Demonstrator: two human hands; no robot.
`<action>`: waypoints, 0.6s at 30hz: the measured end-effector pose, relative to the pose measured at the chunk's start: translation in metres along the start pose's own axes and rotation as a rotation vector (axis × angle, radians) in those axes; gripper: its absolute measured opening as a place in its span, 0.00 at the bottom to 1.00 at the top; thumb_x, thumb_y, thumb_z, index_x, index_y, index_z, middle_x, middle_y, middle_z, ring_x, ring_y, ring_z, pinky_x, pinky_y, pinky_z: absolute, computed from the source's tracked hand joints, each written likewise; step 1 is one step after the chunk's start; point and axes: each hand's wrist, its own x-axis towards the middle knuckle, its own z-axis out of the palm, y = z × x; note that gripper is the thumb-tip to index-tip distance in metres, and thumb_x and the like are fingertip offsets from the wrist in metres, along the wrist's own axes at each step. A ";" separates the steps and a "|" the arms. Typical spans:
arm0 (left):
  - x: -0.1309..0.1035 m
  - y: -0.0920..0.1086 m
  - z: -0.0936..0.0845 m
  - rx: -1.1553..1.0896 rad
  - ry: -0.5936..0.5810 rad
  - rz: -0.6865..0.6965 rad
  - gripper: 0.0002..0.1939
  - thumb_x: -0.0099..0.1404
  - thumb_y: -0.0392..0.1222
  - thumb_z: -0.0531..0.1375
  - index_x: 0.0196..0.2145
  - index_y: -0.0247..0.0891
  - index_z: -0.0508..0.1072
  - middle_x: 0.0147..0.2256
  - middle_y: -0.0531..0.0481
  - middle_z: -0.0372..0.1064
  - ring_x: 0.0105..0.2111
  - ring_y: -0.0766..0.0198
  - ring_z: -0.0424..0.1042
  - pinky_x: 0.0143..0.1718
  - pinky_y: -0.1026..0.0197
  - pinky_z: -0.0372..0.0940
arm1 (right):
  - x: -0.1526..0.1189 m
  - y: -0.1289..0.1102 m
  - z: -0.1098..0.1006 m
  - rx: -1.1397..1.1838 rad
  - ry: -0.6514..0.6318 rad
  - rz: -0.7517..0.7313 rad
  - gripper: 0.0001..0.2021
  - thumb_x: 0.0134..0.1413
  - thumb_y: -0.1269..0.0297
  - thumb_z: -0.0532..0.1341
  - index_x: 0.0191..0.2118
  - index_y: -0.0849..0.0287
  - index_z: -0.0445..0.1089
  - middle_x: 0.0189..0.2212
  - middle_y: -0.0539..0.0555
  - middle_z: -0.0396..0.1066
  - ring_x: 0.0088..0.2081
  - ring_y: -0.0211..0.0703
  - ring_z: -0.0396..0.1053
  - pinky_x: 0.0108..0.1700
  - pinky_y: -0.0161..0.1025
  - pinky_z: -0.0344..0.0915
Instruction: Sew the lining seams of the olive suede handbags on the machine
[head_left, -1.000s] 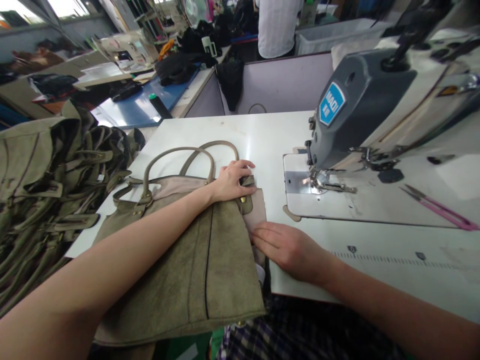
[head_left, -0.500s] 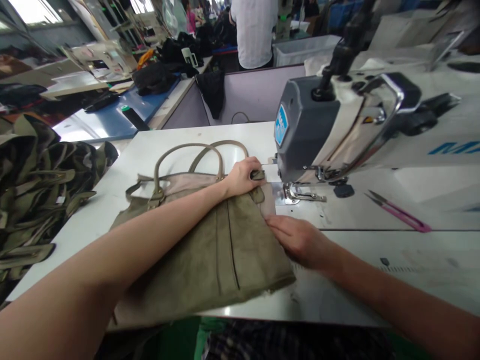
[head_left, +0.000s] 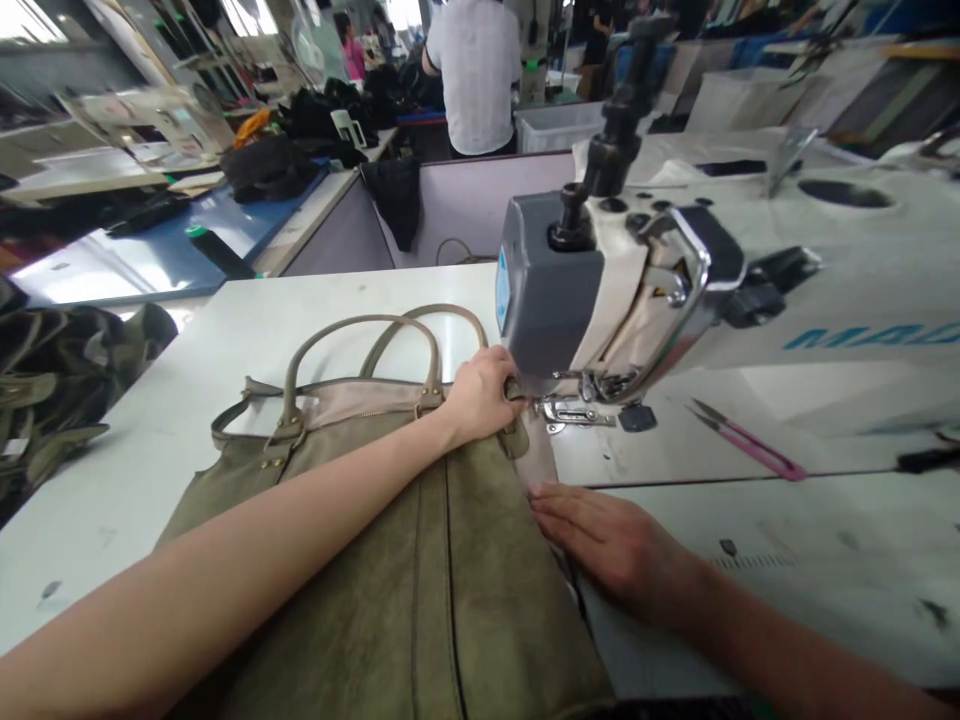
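An olive-green handbag [head_left: 375,540] lies flat on the white sewing table, its two looped handles pointing away from me. My left hand [head_left: 484,393] reaches across the bag and is closed on its upper right corner, right beside the needle area of the sewing machine [head_left: 555,290]. Lower down, my right hand [head_left: 607,540] has its fingertips on the bag's right side edge, over a strip of pale lining [head_left: 538,455]. The thumb side shows, but the bag's edge hides part of the grip. The machine head partly covers the corner and its stitching point.
Pink-handled thread snips [head_left: 750,440] lie on the machine bed at the right. More olive pieces [head_left: 67,370] are heaped at the left. Beyond stand a blue table [head_left: 165,240], a green-topped thread spool [head_left: 217,250] and a person in a white shirt [head_left: 480,75].
My view has shifted, so the machine and snips appear further left. The bag's corner is now closer to the machine head, both hands moving with it.
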 end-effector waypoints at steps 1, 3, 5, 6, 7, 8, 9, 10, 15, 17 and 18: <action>0.001 0.000 0.000 -0.002 0.004 0.000 0.07 0.56 0.39 0.64 0.34 0.37 0.76 0.42 0.46 0.71 0.45 0.52 0.69 0.50 0.50 0.67 | 0.001 0.000 0.001 0.007 0.003 0.000 0.16 0.66 0.78 0.46 0.45 0.73 0.71 0.41 0.65 0.76 0.49 0.49 0.72 0.53 0.42 0.71; 0.002 -0.001 0.000 -0.003 0.010 0.007 0.05 0.56 0.39 0.63 0.33 0.37 0.76 0.41 0.46 0.71 0.45 0.53 0.69 0.48 0.51 0.67 | 0.002 0.000 0.002 0.020 0.002 -0.005 0.16 0.66 0.78 0.46 0.45 0.75 0.71 0.41 0.66 0.76 0.49 0.50 0.72 0.53 0.43 0.71; 0.004 -0.003 0.001 -0.002 0.015 0.017 0.04 0.56 0.39 0.63 0.31 0.38 0.76 0.40 0.47 0.71 0.44 0.53 0.69 0.48 0.52 0.67 | 0.002 0.000 0.003 0.025 -0.003 0.002 0.16 0.65 0.78 0.47 0.45 0.75 0.71 0.41 0.67 0.76 0.50 0.50 0.72 0.53 0.44 0.71; 0.005 -0.003 0.002 0.000 0.018 0.021 0.04 0.56 0.39 0.63 0.31 0.38 0.76 0.39 0.47 0.71 0.44 0.53 0.69 0.48 0.52 0.67 | 0.002 0.000 0.003 0.027 -0.006 0.009 0.16 0.65 0.78 0.47 0.45 0.75 0.71 0.41 0.67 0.76 0.50 0.50 0.72 0.53 0.44 0.71; 0.005 -0.004 0.002 0.001 0.022 0.024 0.03 0.56 0.39 0.62 0.30 0.38 0.75 0.39 0.47 0.71 0.45 0.53 0.69 0.48 0.52 0.67 | 0.002 0.001 0.003 0.029 -0.005 0.014 0.16 0.65 0.78 0.47 0.45 0.75 0.71 0.42 0.67 0.76 0.50 0.50 0.72 0.54 0.44 0.71; 0.006 -0.004 0.002 0.002 0.026 0.026 0.03 0.56 0.39 0.62 0.29 0.39 0.75 0.39 0.47 0.71 0.45 0.53 0.68 0.47 0.52 0.67 | 0.001 0.001 0.002 0.030 -0.003 0.018 0.16 0.65 0.78 0.47 0.45 0.74 0.72 0.42 0.67 0.76 0.51 0.50 0.71 0.54 0.44 0.70; 0.006 -0.004 0.003 0.003 0.029 0.026 0.03 0.56 0.39 0.62 0.29 0.39 0.74 0.39 0.47 0.71 0.45 0.52 0.68 0.47 0.52 0.67 | 0.001 0.001 0.002 0.031 -0.001 0.019 0.15 0.65 0.78 0.48 0.45 0.74 0.72 0.42 0.67 0.76 0.51 0.50 0.71 0.54 0.43 0.70; 0.005 -0.005 0.003 0.004 0.031 0.027 0.03 0.55 0.39 0.61 0.29 0.39 0.74 0.39 0.47 0.70 0.45 0.52 0.68 0.46 0.52 0.67 | 0.001 0.001 0.002 0.031 0.003 0.017 0.15 0.65 0.78 0.48 0.45 0.74 0.72 0.41 0.66 0.76 0.50 0.49 0.72 0.55 0.43 0.70; 0.005 -0.007 0.003 0.009 0.019 0.033 0.03 0.55 0.40 0.60 0.30 0.41 0.73 0.38 0.48 0.70 0.45 0.52 0.68 0.46 0.51 0.67 | 0.002 -0.001 0.002 0.024 -0.004 0.008 0.15 0.63 0.80 0.49 0.44 0.76 0.72 0.42 0.67 0.76 0.50 0.50 0.72 0.56 0.42 0.68; 0.008 -0.010 0.001 0.011 0.006 0.036 0.04 0.55 0.39 0.60 0.30 0.41 0.72 0.38 0.48 0.70 0.45 0.52 0.68 0.47 0.50 0.66 | 0.003 0.001 0.003 0.029 -0.026 0.024 0.16 0.62 0.80 0.49 0.47 0.75 0.71 0.44 0.67 0.75 0.51 0.51 0.71 0.55 0.44 0.69; 0.012 -0.011 0.000 0.011 -0.001 0.035 0.03 0.55 0.39 0.60 0.30 0.41 0.72 0.39 0.48 0.70 0.46 0.52 0.68 0.48 0.50 0.66 | 0.003 0.002 0.003 0.039 -0.035 0.041 0.16 0.62 0.80 0.49 0.50 0.74 0.70 0.46 0.67 0.74 0.52 0.51 0.70 0.55 0.44 0.69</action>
